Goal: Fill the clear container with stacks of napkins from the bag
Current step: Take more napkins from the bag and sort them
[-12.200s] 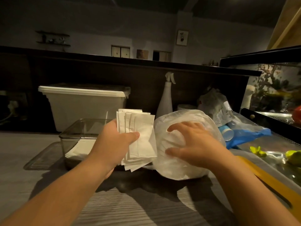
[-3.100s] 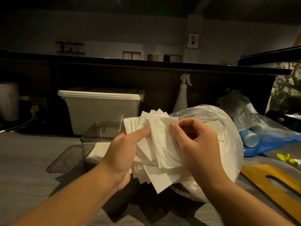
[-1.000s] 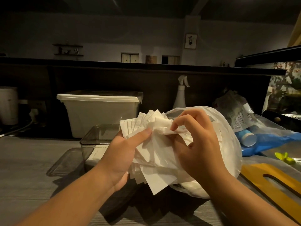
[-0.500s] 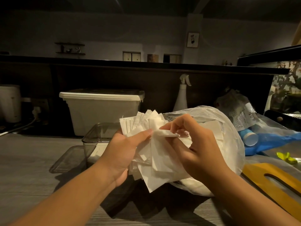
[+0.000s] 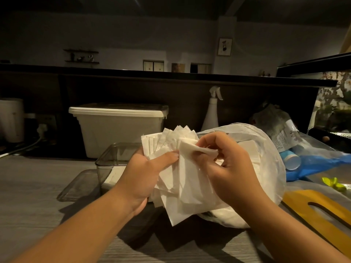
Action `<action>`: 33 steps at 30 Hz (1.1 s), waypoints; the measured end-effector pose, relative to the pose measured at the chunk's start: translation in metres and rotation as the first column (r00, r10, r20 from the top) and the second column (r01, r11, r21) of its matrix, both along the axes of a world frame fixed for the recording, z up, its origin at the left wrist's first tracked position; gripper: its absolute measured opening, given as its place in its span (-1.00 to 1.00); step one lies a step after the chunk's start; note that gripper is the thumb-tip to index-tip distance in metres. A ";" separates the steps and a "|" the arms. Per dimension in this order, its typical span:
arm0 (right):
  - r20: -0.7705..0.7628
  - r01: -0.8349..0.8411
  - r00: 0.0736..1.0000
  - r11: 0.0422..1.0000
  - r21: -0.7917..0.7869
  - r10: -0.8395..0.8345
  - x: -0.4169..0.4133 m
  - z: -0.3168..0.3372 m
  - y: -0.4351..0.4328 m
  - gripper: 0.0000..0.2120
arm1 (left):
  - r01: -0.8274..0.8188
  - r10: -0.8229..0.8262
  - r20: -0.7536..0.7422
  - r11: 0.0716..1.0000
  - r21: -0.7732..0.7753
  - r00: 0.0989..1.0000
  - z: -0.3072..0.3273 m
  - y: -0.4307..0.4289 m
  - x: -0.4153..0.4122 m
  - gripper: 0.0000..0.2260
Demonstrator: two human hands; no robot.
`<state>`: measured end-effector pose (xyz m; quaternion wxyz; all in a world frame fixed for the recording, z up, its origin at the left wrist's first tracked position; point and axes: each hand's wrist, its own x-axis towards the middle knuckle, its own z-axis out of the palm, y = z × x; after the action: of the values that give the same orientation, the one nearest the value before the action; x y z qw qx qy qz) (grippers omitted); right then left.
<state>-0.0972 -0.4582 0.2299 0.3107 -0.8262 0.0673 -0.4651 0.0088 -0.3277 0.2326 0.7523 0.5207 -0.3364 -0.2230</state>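
1. Far left edge of the grey wood-grain countertop (image 5: 34, 196): a smooth white rounded appliance (image 5: 10, 118), partly cut off.
2. Left of centre: a flat clear plastic lid (image 5: 76, 186) lies on the counter just beside the clear container (image 5: 110, 158). The container is rectangular hard plastic with rounded corners and an open top. White paper lies flat in its bottom.
3. Behind it, by the back edge: an opaque white rectangular bin (image 5: 117, 133), lid on.
4. Left hand (image 5: 144, 177): curled round a fanned stack of napkins (image 5: 182, 190), thumb pressed across the front. The stack is held above the counter, just right of the container, not in it. Napkins are thin, white and square-cornered, with splayed edges.
5. Right hand (image 5: 231, 171): thumb and fingers pinch a crumpled top corner of a front napkin.
6. Behind the right hand: the bag (image 5: 273, 168), translucent crinkly plastic, bulging, on the counter, white napkins inside.
7. Back edge: a white conical spray bottle (image 5: 211, 114).
8. Right edge: a flat yellow board (image 5: 322, 211) with a slot cutout.
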 end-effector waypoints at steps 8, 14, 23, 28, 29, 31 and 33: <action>-0.037 0.123 0.991 0.976 -0.181 -0.132 0.001 -0.004 -0.001 -0.64 | -0.003 0.002 0.089 1.000 0.003 0.996 -0.006 -0.002 0.001 -0.51; -0.027 0.168 0.982 0.940 -0.297 -0.184 0.001 -0.007 -0.004 -0.71 | -0.047 0.041 0.118 0.998 0.049 0.992 -0.007 -0.002 0.006 -0.64; 0.060 0.232 0.973 0.928 -0.290 -0.224 0.002 -0.007 -0.005 -0.82 | 0.004 -0.005 0.022 1.000 0.026 1.000 -0.005 -0.003 0.005 -0.63; 0.027 0.223 0.975 0.953 -0.205 -0.222 -0.001 -0.003 -0.007 -0.79 | -0.030 0.034 -0.073 0.998 0.053 0.997 -0.003 -0.002 0.006 -0.81; 0.004 0.172 0.985 0.977 -0.128 -0.173 -0.002 -0.001 -0.006 -0.81 | -0.039 0.044 -0.087 0.998 0.056 0.995 -0.001 -0.001 0.006 -0.80; 0.011 -0.019 1.000 0.998 0.063 0.019 -0.005 0.003 -0.004 -0.87 | -0.041 0.047 -0.104 0.998 0.050 0.994 0.001 0.000 0.006 -0.76; 0.076 -0.222 0.975 0.952 0.210 0.211 -0.008 0.010 -0.001 -0.92 | -0.022 0.026 -0.121 0.999 0.034 0.992 0.004 0.001 0.006 -0.70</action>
<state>-0.1050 -0.4597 0.2396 0.4497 -0.7772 0.0185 -0.4398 0.0149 -0.3265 0.2362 0.7654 0.5224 -0.2800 -0.2509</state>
